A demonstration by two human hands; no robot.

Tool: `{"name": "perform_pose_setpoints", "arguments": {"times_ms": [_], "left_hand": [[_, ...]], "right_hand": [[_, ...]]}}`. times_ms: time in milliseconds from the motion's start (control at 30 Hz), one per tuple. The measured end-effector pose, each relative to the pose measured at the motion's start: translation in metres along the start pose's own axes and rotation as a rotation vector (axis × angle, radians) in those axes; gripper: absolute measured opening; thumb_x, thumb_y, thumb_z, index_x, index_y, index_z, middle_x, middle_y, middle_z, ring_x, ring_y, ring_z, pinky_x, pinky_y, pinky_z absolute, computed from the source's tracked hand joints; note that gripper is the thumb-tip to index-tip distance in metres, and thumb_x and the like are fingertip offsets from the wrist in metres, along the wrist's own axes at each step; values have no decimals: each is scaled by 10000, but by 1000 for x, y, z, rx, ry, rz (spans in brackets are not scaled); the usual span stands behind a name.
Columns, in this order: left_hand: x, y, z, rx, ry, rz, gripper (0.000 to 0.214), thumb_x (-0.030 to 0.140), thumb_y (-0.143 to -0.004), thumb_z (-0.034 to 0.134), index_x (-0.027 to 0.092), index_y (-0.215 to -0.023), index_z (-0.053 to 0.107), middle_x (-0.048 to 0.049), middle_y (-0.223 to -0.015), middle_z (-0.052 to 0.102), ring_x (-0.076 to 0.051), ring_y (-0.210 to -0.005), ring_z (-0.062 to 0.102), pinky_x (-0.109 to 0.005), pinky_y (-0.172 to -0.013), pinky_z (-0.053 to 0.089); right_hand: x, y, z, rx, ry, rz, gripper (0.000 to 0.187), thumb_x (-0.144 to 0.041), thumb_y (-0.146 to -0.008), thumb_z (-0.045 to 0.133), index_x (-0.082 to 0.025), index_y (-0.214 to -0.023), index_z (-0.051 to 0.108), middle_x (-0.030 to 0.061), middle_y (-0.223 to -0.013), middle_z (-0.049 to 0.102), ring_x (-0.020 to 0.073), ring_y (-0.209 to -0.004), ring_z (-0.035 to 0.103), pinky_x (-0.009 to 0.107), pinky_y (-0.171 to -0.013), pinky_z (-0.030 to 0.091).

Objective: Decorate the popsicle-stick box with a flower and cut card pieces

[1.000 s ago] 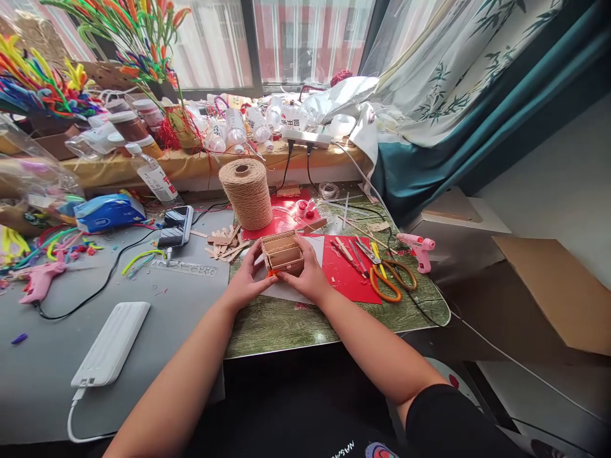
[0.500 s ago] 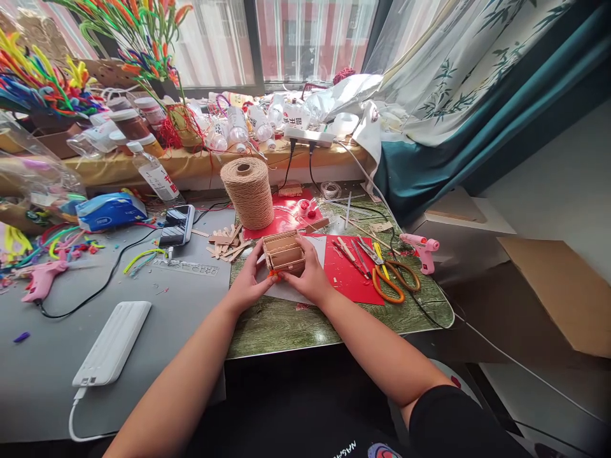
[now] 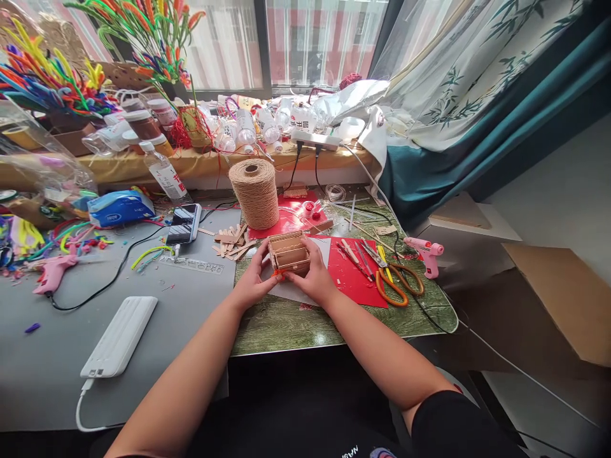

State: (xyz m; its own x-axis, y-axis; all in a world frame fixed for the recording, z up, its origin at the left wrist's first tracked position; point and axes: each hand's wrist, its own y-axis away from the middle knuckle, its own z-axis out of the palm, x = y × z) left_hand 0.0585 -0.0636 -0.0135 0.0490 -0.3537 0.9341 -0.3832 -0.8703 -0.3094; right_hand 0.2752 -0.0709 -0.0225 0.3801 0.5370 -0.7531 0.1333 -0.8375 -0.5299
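Observation:
A small craft-stick box (image 3: 291, 249) with brown inner walls is held between my two hands over the front of the green table. My left hand (image 3: 255, 278) is closed on its left side, the thumb at the near lower edge. On the right side, my right hand (image 3: 315, 273) grips it, its thumb also along the near edge. A bit of orange (image 3: 279, 273) shows by the thumbs; its kind is unclear. Under the box lie a white sheet (image 3: 296, 292) and a red sheet (image 3: 358, 289). Loose craft sticks (image 3: 233, 242) are piled to the left.
Behind the box stands a twine spool (image 3: 254, 197). To the right are orange-handled scissors (image 3: 392, 289) and a pink glue gun (image 3: 427, 254). A phone (image 3: 184, 224), a power bank (image 3: 119, 337) and another pink glue gun (image 3: 56, 272) lie left. Bottles crowd the windowsill.
The whole view has shifted slightly, so things appear a little farther right. Both hands keep their hold on the box, which looks tilted about the same.

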Motion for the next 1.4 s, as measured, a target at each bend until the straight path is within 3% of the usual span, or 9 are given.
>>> {"name": "perform_pose_setpoints", "arguments": {"times_ms": [233,467,700,1100,1267,1400], "left_hand": [[-8,4,-8,-6,117,-22,950,446,-861,771,367,-1641,235,-48,-1739,195,-355,-1615,128,-598,-1303,219],[-7,2,-7,-7,110,3,949,436,-851,786,365,-1635,257,-63,-1734,219,-360,-1601,192,-590,-1291,278],[-5,-2,-6,32,95,-32,864,432,-870,768,326,-1606,328,-96,-1705,290,-351,-1581,264,-585,-1248,373],[0,4,-7,26,39,1,867,453,-873,745,329,-1604,297,-106,-1708,238,-359,-1580,251,-582,-1256,350],[2,9,0,199,-128,83,683,400,-822,801,292,-1404,459,-138,-1601,337,-350,-1525,344,-569,-1181,445],[2,7,2,222,-221,46,433,396,-799,819,254,-1121,567,-122,-1420,465,-313,-1401,473,-510,-1081,534]], "right_hand": [[-4,1,-7,-22,2,-2,940,-421,-870,773,-318,-1620,216,122,-1651,317,306,-1556,310,545,-1279,311],[-13,1,-2,15,58,-12,1095,-445,-794,856,-336,-1631,158,129,-1691,240,333,-1586,234,603,-1280,281],[-16,-1,2,14,76,12,1036,-418,-797,861,-323,-1608,223,142,-1670,279,326,-1580,249,603,-1271,300],[-9,-1,2,21,-13,44,916,-385,-815,829,-316,-1563,306,126,-1629,347,310,-1535,347,555,-1264,330],[-6,0,1,16,-50,66,995,-406,-813,832,-290,-1601,236,142,-1611,378,307,-1501,404,525,-1247,368],[-6,0,5,35,-8,54,970,-400,-821,826,-294,-1594,249,144,-1594,386,315,-1513,379,539,-1257,346]]}}
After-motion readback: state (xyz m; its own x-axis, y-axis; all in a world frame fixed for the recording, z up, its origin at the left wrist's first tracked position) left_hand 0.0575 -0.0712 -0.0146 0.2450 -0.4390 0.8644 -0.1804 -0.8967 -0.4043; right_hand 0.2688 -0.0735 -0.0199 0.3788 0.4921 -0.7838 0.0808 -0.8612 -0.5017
